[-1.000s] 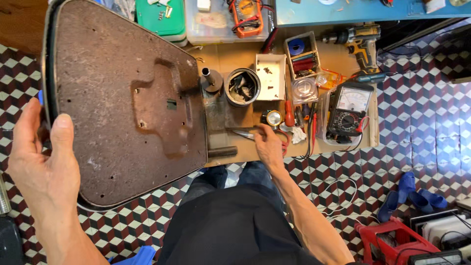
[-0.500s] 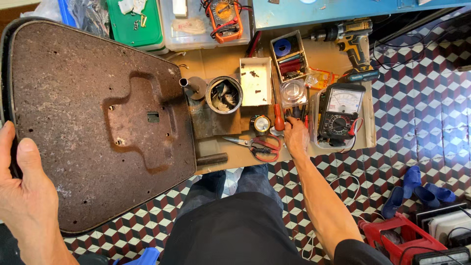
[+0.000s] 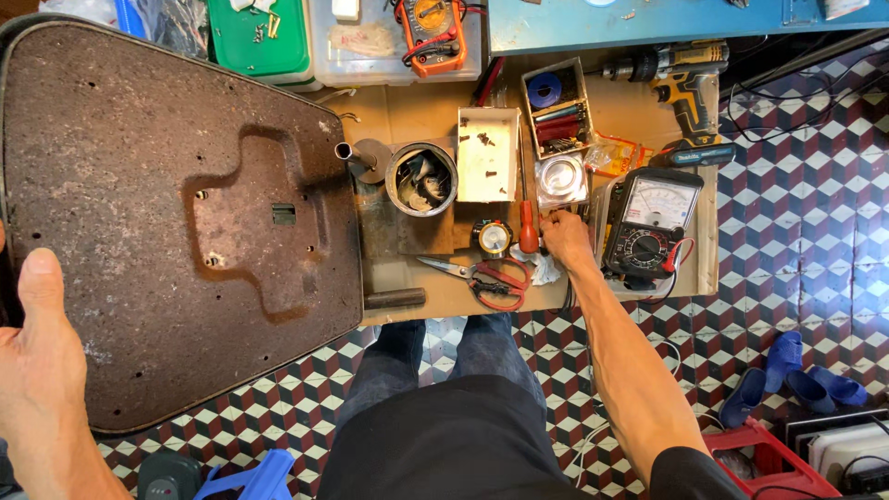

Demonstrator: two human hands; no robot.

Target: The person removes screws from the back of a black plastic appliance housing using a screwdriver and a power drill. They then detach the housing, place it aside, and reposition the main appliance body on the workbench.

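Floor [image 3: 796, 231] of patterned tile, cubes in red, white and dark, running under everything. Low bench [image 3: 417, 111] with a brown cardboard-coloured top, crowded. Rusty metal plate [image 3: 176, 222], large and rounded, taking up the left side, its stamped raised panel facing up, edge overlapping the bench. Left hand [image 3: 42, 361] gripping the plate's near-left rim, thumb laid flat on the rusted face, other fingers curled out of sight behind the edge. Right hand [image 3: 567, 239] stretched out over the bench, fingers half-curled and loosely open, tips touching down just beside the red-handled screwdriver [image 3: 528, 222]; impossible to tell whether anything is pinched. Analog multimeter [image 3: 648, 227] just right of that hand, red-handled scissors [image 3: 486, 276] just near-left of it, small round gauge [image 3: 493, 238] between scissors and screwdriver. Round tin of bits [image 3: 421, 179] and white shallow box [image 3: 488, 153] of dark screws farther back. Cordless drill [image 3: 681, 69] at the far right of the bench. Green lidded box [image 3: 259, 37] and orange meter [image 3: 431, 23] along the back edge, under a blue shelf [image 3: 648, 18]. Blue slippers [image 3: 787, 375] and a red crate [image 3: 769, 458] on the floor at right.
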